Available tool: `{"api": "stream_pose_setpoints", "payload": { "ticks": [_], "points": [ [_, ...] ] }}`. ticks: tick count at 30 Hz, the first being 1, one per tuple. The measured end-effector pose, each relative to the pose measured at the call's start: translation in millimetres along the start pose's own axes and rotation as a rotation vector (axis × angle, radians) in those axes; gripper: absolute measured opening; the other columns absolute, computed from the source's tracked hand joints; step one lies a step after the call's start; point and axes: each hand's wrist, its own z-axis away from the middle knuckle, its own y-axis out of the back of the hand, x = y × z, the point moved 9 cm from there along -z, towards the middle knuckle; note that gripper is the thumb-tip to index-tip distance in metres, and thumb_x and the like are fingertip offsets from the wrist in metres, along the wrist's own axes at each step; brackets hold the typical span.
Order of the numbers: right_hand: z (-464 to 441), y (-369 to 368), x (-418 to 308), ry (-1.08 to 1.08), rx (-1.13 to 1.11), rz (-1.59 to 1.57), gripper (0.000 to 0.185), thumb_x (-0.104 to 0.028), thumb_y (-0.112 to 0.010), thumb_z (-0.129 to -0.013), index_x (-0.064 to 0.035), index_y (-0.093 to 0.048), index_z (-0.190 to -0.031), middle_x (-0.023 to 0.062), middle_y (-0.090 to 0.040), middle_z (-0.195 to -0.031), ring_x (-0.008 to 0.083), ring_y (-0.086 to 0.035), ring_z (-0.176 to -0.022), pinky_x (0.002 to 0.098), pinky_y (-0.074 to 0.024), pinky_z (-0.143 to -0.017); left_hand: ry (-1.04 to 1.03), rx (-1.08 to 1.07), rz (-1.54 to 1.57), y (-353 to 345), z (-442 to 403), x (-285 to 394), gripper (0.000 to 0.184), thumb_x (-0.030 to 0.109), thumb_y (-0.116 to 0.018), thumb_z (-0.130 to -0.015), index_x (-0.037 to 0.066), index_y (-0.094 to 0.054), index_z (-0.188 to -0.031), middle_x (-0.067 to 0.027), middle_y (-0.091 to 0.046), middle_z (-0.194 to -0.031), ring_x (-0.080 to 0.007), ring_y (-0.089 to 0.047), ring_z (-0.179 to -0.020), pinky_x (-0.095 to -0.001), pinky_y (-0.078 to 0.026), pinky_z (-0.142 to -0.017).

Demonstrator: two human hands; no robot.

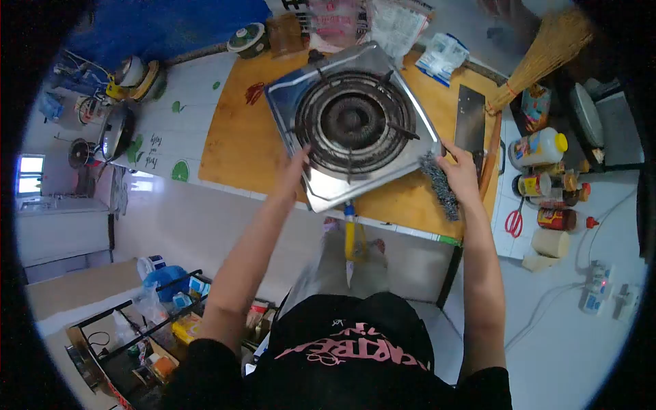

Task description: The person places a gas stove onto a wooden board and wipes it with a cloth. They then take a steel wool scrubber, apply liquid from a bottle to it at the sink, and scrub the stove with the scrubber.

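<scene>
Two hands (296,172) (460,176) on a stove (321,188), wooden board (231,140), pale floor (198,232)

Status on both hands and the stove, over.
Left hand at left edge of gas stove, right hand at right corner, gray scrubber alongside. Stove askew over wooden board. Cleaver close by.

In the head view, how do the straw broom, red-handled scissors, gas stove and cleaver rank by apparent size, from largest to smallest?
1. Gas stove
2. Straw broom
3. Cleaver
4. Red-handled scissors
</scene>
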Motion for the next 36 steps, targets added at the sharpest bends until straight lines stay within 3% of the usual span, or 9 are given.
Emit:
{"api": "stream_pose_setpoints", "payload": {
  "ticks": [11,17,21,25,27,29,31,32,36],
  "points": [
    [87,-59,-19,-0.19,-0.152,-0.315,0.043,-0.016,-0.067,-0.082,-0.0032,-0.058,-0.122,0.0003,-0.058,-0.063,0.0097,-0.049,-0.058,0.028,-0.0384,-0.053,0.145,-0.137,-0.139,54,-81,17,0.063,0.048,-0.058,-0.085,0.008,-0.044,-0.133,-0.0117,-0.053,-0.124,-0.0214,-0.048,-0.116,-0.0336,-0.035,-0.099],
    [124,-87,-50,-0.167,-0.215,-0.355,0.041,-0.021,-0.064,-0.082,-0.0034,-0.058,-0.12,0.0248,-0.064,-0.1,0.0277,-0.066,-0.081,0.0366,-0.0484,-0.077,-0.195,-0.14,-0.472,52,-45,77,0.067,0.049,-0.054,-0.088,0.01,-0.038,-0.139,-0.0115,-0.044,-0.136,-0.0228,-0.041,-0.125,-0.0331,-0.03,-0.104],
    [140,-93,-67,-0.114,-0.187,-0.161,0.041,-0.02,-0.063,-0.081,-0.0038,-0.059,-0.118,0.0249,-0.064,-0.096,0.0322,-0.063,-0.074,0.0374,-0.0481,-0.074,-0.411,-0.06,-0.714,61,-46,95,0.064,0.047,-0.049,-0.091,0.003,-0.038,-0.137,-0.0138,-0.047,-0.134,-0.0248,-0.041,-0.125,-0.0332,-0.029,-0.104],
    [155,-104,-29,-0.262,-0.137,-0.561,0.034,-0.019,-0.064,-0.083,-0.0048,-0.063,-0.114,0.0083,-0.067,-0.08,0.0115,-0.052,-0.061,0.026,-0.0431,-0.061,-0.592,0.219,-0.87,98,-37,115,0.051,0.039,-0.048,-0.094,-0.001,-0.051,-0.124,-0.0185,-0.056,-0.12,-0.031,-0.05,-0.115,-0.0359,-0.036,-0.096],
    [161,-93,-3,-0.326,0.018,-0.772,0.024,-0.016,-0.061,-0.085,-0.0073,-0.066,-0.107,0.0007,-0.064,-0.081,0.0072,-0.052,-0.066,0.0241,-0.0441,-0.061,-1.187,0.363,-0.936,53,58,151,0.031,0.025,-0.056,-0.09,0.0,-0.059,-0.109,-0.0175,-0.06,-0.103,-0.034,-0.055,-0.099,-0.0398,-0.041,-0.087],
    [187,-113,49,-0.818,0.099,-1.215,0.02,-0.011,-0.059,-0.085,-0.0078,-0.065,-0.104,0.0011,-0.064,-0.087,0.0112,-0.058,-0.073,0.0266,-0.0487,-0.067,-1.213,0.152,-1.104,17,102,120,0.022,0.01,-0.064,-0.08,0.004,-0.06,-0.101,-0.0134,-0.061,-0.094,-0.0311,-0.057,-0.088,-0.0412,-0.043,-0.082],
    [198,-123,70,-0.857,0.058,-1.529,0.024,-0.011,-0.056,-0.087,-0.0068,-0.062,-0.109,0.0042,-0.064,-0.092,0.0152,-0.059,-0.08,0.0298,-0.0491,-0.073,-1.389,-0.358,-1.217,-47,151,83,0.029,0.005,-0.069,-0.072,0.006,-0.06,-0.099,-0.0098,-0.061,-0.098,-0.0286,-0.057,-0.09,-0.0404,-0.044,-0.08],
    [203,-136,67,-0.87,-0.014,-1.835,0.027,-0.012,-0.053,-0.088,-0.0057,-0.059,-0.114,0.0073,-0.063,-0.098,0.0193,-0.061,-0.087,0.0329,-0.0495,-0.08,-1.397,-0.456,-1.246,-63,159,63,0.033,0.006,-0.071,-0.07,0.007,-0.06,-0.101,-0.0085,-0.061,-0.1,-0.0275,-0.057,-0.091,-0.0396,-0.044,-0.08],
    [204,-126,46,-0.629,0.245,-1.748,0.035,-0.007,-0.06,-0.084,-0.0059,-0.056,-0.118,0.0072,-0.062,-0.106,0.0156,-0.061,-0.086,0.0315,-0.0507,-0.078,-1.413,-0.597,-1.277,-88,151,32,0.045,0.008,-0.074,-0.067,0.008,-0.06,-0.11,-0.0075,-0.06,-0.109,-0.0261,-0.058,-0.098,-0.0396,-0.046,-0.083]
  ]
}}
